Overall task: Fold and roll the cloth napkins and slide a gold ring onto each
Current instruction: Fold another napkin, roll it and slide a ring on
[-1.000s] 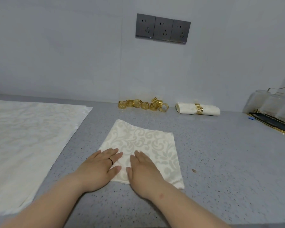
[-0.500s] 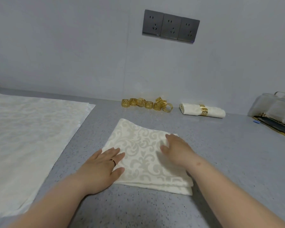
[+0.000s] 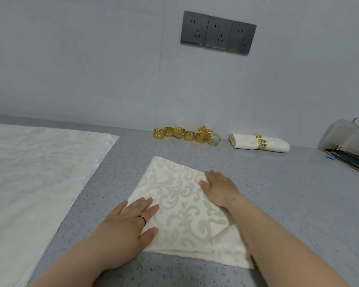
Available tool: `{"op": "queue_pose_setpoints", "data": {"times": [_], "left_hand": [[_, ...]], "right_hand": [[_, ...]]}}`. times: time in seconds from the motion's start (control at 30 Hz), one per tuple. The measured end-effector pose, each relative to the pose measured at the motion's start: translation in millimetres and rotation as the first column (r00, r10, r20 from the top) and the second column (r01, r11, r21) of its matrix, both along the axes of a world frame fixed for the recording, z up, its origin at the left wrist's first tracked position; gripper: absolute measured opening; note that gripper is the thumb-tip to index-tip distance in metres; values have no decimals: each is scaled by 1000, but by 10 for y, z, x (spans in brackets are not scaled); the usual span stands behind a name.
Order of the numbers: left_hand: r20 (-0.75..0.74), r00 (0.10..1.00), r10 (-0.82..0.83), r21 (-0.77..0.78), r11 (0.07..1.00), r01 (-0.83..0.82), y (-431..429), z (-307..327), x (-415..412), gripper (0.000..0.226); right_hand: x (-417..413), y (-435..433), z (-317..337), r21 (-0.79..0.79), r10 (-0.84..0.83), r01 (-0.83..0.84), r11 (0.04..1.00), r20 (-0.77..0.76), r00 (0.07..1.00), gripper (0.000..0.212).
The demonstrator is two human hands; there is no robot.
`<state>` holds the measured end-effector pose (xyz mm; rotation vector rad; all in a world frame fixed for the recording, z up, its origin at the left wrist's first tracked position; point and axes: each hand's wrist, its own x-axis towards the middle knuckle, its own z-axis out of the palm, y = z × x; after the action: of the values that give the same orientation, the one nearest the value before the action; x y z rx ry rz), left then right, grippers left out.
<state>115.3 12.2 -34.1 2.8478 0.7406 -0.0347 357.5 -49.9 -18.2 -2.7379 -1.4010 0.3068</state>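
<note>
folded damask napkin (image 3: 187, 212) lies flat at the centre of the grey desk (image 3: 288, 193). left hand (image 3: 124, 226) rests on its left edge, fingers (image 3: 146, 205) straight and released, gripping nothing. right hand (image 3: 221, 189) lies flat on its right part, likewise released. behind, against the wall: a cluster of gold rings (image 3: 187, 136) and, just right of it, a rolled napkin (image 3: 276, 145), ringed. unfolded cloth (image 3: 29, 172) lies at left.

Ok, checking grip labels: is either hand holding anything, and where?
Nothing held: left hand and right hand lie flat on the folded napkin.
</note>
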Motion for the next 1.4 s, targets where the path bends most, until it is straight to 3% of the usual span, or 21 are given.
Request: {"op": "queue_pose_setpoints", "data": {"times": [0.3,0.33,0.37,0.43,0.57,0.63,0.7,0.73,0.77,0.8,0.87,0.9,0.97,1.0,1.07,1.1,1.13,1.2,1.23,1.3,1.4], "left_hand": [[131,990,55,84,994,-66,82,-35,25,144],[185,982,35,136,989,-61,89,-4,25,134],[206,978,-15,252,967,-38,114,29,16,109],[317,948,-43,320,945,-64,136,34,21,58],[535,826,-177,264,964,35,-125,36,91,34],[537,794,-284,208,957,201,-424,141,110,35],[409,841,-353,197,935,296,-686,97,288,64],[423,831,-360,203,932,300,-759,-23,357,87],[361,876,-320,138,947,289,-841,-90,392,104],[328,887,-324,125,946,300,-919,-118,418,104],[312,868,-387,166,921,352,-966,-54,333,50],[314,871,-379,185,924,335,-947,-54,227,38],[391,849,-356,276,925,261,-903,-74,29,35],[426,828,-365,265,925,271,-831,-172,14,34],[508,803,-310,89,947,309,-820,-169,-97,25],[596,751,-283,75,951,299,-754,-193,-100,20],[641,749,-169,-8,974,227,-721,-218,-129,17],[638,769,-39,-197,957,212,-735,-150,-196,39],[637,771,-21,-225,951,211,-719,-139,-199,51],[639,769,21,-260,947,190,-740,-115,-212,52],[637,758,140,-366,920,138,-737,-72,-237,8]], "right_hand": [[5,-196,-12,-28,-80,81,996,48,996,56],[-16,-234,-13,-18,-97,98,995,58,994,55],[-42,-265,-18,-2,-111,111,994,79,991,55],[-102,-338,-31,32,-130,126,991,140,982,53],[-229,-499,-62,38,-182,178,983,159,970,49],[-281,-546,-75,19,-217,217,976,164,962,48],[-325,-583,-60,-22,-237,247,969,206,949,48],[-349,-596,-47,-48,-237,255,966,231,944,48],[-378,-624,-35,-75,-231,257,963,256,939,48],[-397,-640,-27,-99,-218,254,962,282,934,48],[-428,-699,-28,-129,-183,233,964,314,932,49],[-441,-750,-30,-124,-166,214,969,315,935,49],[-452,-881,-29,-62,-119,141,988,270,955,51],[-467,-968,-26,-15,-70,76,997,234,970,51],[-525,-1149,3,127,98,-112,986,112,989,51],[-575,-1237,23,223,208,-207,953,18,978,52],[-659,-1316,50,303,305,-268,915,-81,949,57],[-861,-1403,81,417,441,-328,848,-212,872,86],[-926,-1415,62,461,475,-340,820,-215,853,97],[-999,-1388,10,509,508,-368,778,-166,845,98],[-1029,-1292,-15,453,581,-532,715,38,813,65]]}}
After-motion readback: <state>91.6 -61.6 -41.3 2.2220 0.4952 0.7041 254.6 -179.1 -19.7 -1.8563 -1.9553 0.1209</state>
